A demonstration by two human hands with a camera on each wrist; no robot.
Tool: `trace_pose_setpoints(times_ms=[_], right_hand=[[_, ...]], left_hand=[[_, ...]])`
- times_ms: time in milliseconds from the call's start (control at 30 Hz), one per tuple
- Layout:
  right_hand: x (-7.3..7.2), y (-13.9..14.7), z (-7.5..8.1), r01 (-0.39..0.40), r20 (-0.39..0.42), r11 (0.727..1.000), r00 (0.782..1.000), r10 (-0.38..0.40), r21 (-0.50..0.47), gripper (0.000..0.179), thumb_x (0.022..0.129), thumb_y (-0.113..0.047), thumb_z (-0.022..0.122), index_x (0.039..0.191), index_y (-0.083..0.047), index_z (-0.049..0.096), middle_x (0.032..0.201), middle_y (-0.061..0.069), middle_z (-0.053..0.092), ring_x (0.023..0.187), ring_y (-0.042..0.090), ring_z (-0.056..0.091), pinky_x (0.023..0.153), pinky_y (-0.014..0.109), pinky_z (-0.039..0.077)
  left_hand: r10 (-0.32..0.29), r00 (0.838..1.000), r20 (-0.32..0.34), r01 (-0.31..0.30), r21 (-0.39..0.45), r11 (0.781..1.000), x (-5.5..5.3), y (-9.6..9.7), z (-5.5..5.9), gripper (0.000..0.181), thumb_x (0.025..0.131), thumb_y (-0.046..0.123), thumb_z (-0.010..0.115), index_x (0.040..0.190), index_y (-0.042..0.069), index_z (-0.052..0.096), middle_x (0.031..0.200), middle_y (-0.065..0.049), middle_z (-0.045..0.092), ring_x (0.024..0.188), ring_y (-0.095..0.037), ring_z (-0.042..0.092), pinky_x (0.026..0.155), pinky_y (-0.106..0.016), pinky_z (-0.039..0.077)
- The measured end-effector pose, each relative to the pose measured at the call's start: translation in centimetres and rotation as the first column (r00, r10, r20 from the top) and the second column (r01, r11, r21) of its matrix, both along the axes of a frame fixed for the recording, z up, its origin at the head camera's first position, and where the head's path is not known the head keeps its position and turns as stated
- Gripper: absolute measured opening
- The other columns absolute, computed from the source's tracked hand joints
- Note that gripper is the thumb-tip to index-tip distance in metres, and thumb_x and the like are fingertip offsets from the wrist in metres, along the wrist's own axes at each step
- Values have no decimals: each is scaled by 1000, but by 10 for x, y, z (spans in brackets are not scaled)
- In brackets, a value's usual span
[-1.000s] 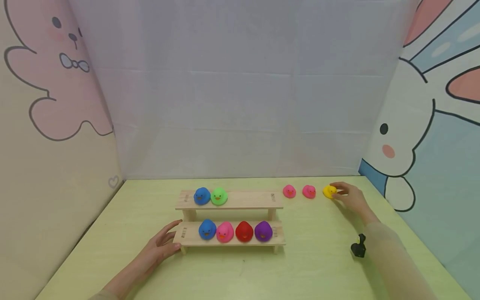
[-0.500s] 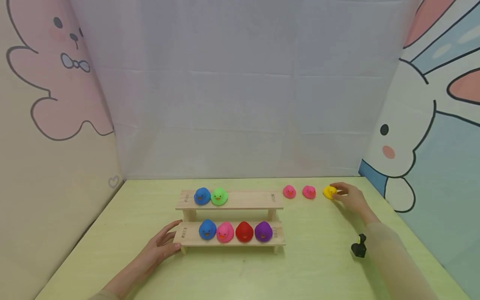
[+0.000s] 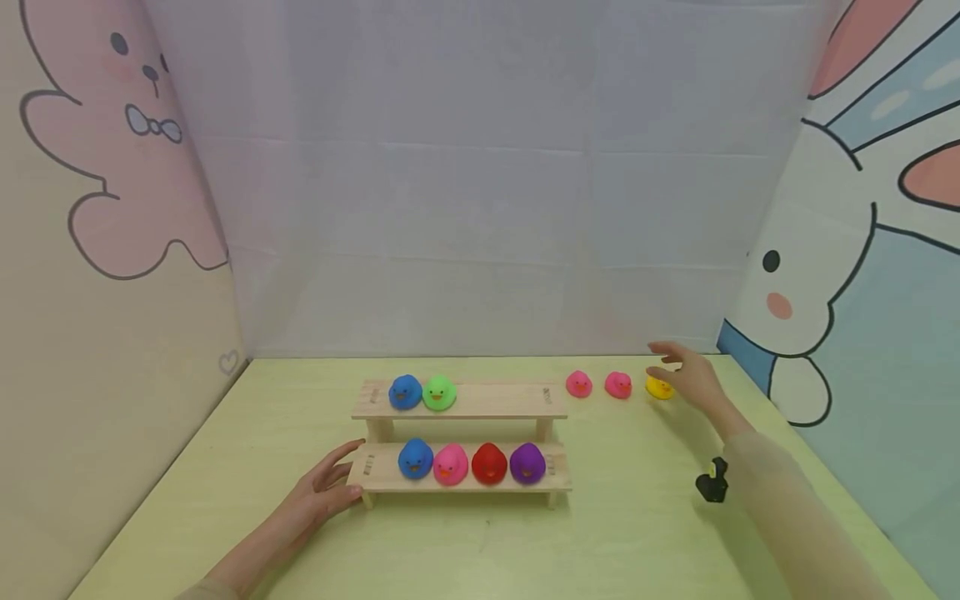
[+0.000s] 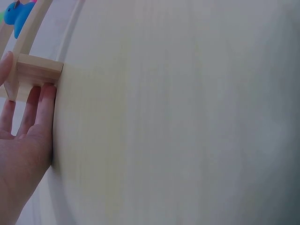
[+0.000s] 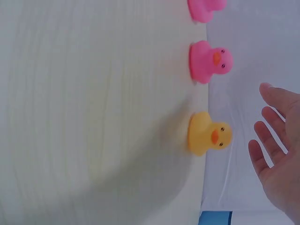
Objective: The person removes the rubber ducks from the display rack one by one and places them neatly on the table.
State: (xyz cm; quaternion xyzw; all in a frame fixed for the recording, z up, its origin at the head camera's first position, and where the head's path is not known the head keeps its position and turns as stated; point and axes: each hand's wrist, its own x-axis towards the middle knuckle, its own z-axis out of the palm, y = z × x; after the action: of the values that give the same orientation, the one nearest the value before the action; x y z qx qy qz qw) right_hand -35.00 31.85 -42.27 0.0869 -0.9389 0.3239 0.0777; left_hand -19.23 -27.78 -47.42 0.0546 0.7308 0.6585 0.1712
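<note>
A two-step wooden stand (image 3: 457,402) is on the table; my left hand (image 3: 315,492) holds the left end of its lower step, thumb at the front corner and fingers round the back. In the left wrist view those fingers (image 4: 44,105) touch the wood. My right hand (image 3: 693,379) hovers, fingers spread and holding nothing, just above a yellow rubber duck (image 5: 206,133). In the head view the hand partly covers that duck. Left of it are two pink rubber ducks, the nearer one (image 5: 208,62) and another (image 3: 578,384).
On the upper step stand a blue duck (image 3: 405,392) and a green duck (image 3: 438,392). The lower step bears blue (image 3: 416,459), pink (image 3: 451,464), red (image 3: 490,463) and purple (image 3: 528,463) ducks. A small black object (image 3: 712,481) is beside the right sleeve. A white cloth (image 3: 480,183) hangs behind.
My right hand has let go of the yellow duck and risen above it, fingers now spread. The duck stays in its place. My left hand has not moved.
</note>
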Motion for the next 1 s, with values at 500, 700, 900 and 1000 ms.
trace_pose_setpoints(times_ms=[500,700,900,1000], right_hand=[[11,-94,43,-149,-233,968,967,100,-204,44,91,-16,72,131,-2,59,129,19,64,113,38,61,93,55,49],[24,-131,57,-222,-248,936,956,155,-272,44,90,-16,72,131,-7,60,129,15,65,113,32,61,95,54,49],[37,-166,61,-294,-254,895,943,215,-335,42,90,-18,72,130,-9,61,129,15,65,113,30,61,97,54,49],[42,-183,60,-327,-259,879,934,245,-347,41,89,-16,73,128,-9,62,127,14,66,113,29,62,95,51,50]], left_hand=[[24,999,23,-23,-25,999,-1,2,0,75,95,17,62,157,22,20,143,-8,47,117,-7,58,96,-22,48],[9,1000,15,-8,-21,1000,-1,1,0,75,96,17,61,158,21,18,141,-5,48,117,-6,58,96,-22,48],[19,1000,14,-19,-30,999,-2,1,-2,75,96,17,62,158,22,19,141,-5,48,116,-6,59,96,-22,48],[14,1000,13,-14,-37,999,-2,0,-2,75,96,18,62,158,22,19,143,-7,47,117,-6,58,97,-22,48]])
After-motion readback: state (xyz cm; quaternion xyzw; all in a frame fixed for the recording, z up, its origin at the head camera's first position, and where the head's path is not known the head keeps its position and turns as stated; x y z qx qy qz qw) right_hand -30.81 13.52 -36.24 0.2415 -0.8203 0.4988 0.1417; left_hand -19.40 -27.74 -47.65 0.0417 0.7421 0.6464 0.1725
